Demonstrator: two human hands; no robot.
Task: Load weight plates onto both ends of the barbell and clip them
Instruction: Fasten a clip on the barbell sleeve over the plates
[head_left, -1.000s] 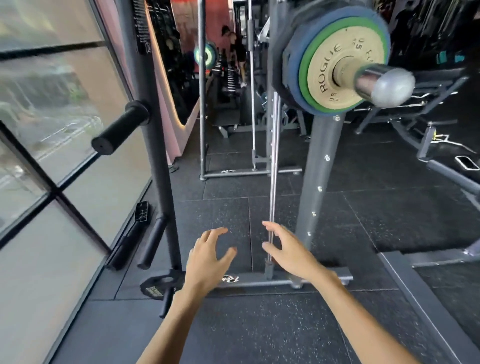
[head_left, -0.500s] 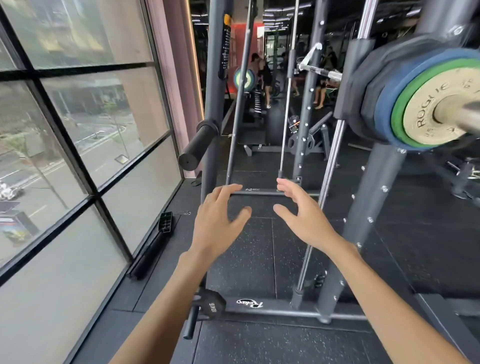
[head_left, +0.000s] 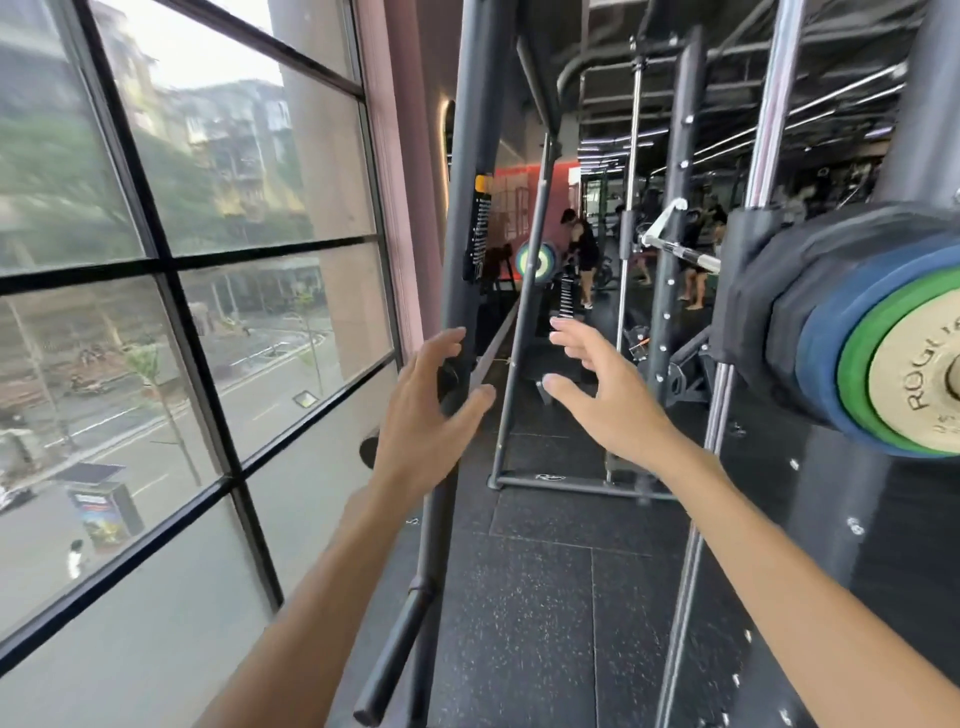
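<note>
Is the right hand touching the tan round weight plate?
Apart. The head view shows the right hand left of the tan round weight plate, a chrome rod between them.

Camera's tipped up and swung left over the last second, so the weight plates (head_left: 883, 358) slid from top middle out to the right edge and are half cut off now. Both hands came up from down near the floor. The left hand (head_left: 421, 415) now overlaps the dark rack upright (head_left: 462, 208), and the right hand (head_left: 608, 400) is out in front of the far racks. Way more window (head_left: 161, 265) too.
</note>
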